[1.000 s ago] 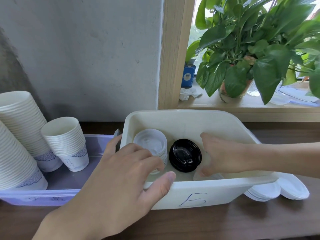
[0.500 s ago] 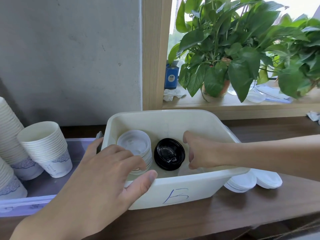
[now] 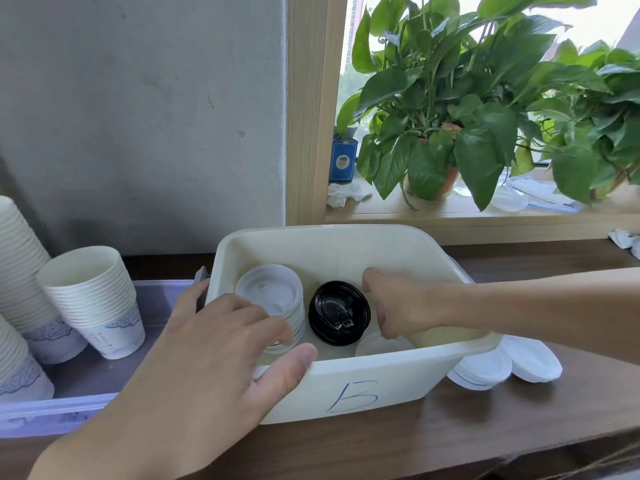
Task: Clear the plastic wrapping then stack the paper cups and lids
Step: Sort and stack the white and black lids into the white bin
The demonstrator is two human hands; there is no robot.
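Observation:
A white bin (image 3: 381,386) marked "B" stands on the wooden counter. Inside are a stack of white lids (image 3: 266,292) on the left, black lids (image 3: 337,311) in the middle and a low pile of white lids (image 3: 377,346) at the front. My left hand (image 3: 214,358) grips the bin's front-left rim, with the thumb outside and the fingers inside. My right hand (image 3: 405,306) reaches into the bin, its fingers curled down onto the low white lids. Stacked paper cups (image 3: 90,296) stand in a purple tray (image 3: 69,407) to the left.
More white lids (image 3: 485,368) lie fanned on the counter behind the bin's right end. Taller cup stacks (image 3: 17,258) lean at the far left. A potted plant (image 3: 450,116), a blue box (image 3: 343,161) and crumpled tissue (image 3: 346,195) sit on the window sill.
My right hand's fingers went from lying flat to curling down over the low white lids. My left hand kept its hold on the bin. The view swung to the right.

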